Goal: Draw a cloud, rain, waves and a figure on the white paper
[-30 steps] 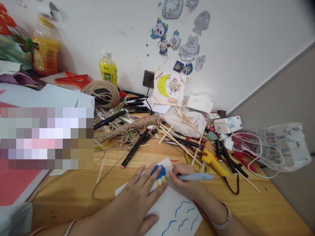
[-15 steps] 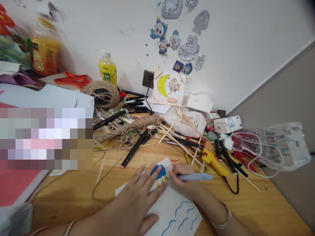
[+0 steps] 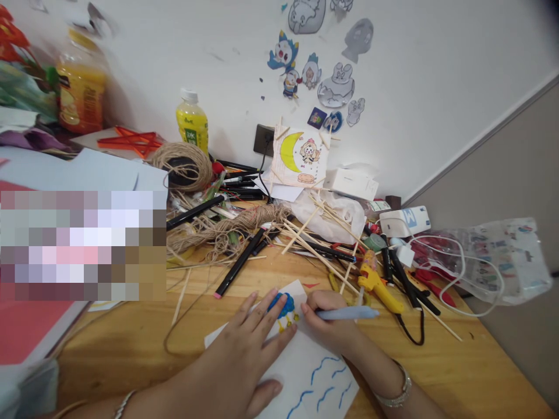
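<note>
A white sheet of paper (image 3: pixel 301 378) lies on the wooden table under both hands. Blue wavy lines run across its near right part, and a blue cloud-like drawing (image 3: pixel 286 304) with yellow strands below is near its far corner. Flat on the sheet, fingers spread, my left hand (image 3: pixel 251 343) covers part of the drawing. My right hand (image 3: pixel 329 317) is closed around a pale blue pen (image 3: pixel 349 313), resting on the paper right of the drawing. The pen's tip is hidden behind the fingers.
A yellow glue gun (image 3: pixel 378 285) lies to the right, beside black markers (image 3: pixel 402 278) and wooden sticks (image 3: pixel 305 230). Behind are twine (image 3: pixel 244 221), a yellow drink bottle (image 3: pixel 192 121) and a moon picture (image 3: pixel 299 154) against the wall. A white cable (image 3: pixel 463 256) loops at right.
Both hands, the pen and the paper stay practically where they were. The view has shifted very slightly.
</note>
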Available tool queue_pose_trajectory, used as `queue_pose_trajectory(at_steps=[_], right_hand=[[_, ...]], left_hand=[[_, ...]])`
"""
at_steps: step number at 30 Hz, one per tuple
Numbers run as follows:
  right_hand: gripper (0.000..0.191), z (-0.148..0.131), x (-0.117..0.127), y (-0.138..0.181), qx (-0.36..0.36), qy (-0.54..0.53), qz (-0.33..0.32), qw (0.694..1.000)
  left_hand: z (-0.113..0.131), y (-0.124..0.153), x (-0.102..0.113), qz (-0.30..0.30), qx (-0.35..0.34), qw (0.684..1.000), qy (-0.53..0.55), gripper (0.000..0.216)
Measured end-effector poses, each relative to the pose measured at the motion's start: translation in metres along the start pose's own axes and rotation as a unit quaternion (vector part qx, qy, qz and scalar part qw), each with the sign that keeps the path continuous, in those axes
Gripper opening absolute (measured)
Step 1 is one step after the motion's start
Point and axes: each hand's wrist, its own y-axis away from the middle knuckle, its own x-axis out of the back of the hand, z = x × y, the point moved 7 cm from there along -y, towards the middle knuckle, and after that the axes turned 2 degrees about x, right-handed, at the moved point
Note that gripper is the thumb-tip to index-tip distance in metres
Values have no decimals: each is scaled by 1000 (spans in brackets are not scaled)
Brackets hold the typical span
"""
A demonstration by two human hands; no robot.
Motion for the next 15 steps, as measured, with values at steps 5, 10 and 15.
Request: queue_pose_trajectory(at_steps=[5, 10, 15], right_hand=[[44, -3, 1, 2, 19, -8, 5, 1000], [45, -4, -1, 2, 15, -25, -12, 999], [46, -7, 0, 0, 20, -15, -13, 1000]], left_hand=[[0, 0, 1, -10, 7, 1000, 3, 69], [1, -1, 0, -13, 9, 1000, 0, 70], [-1, 0, -2, -2, 7, 1000, -2, 73]])
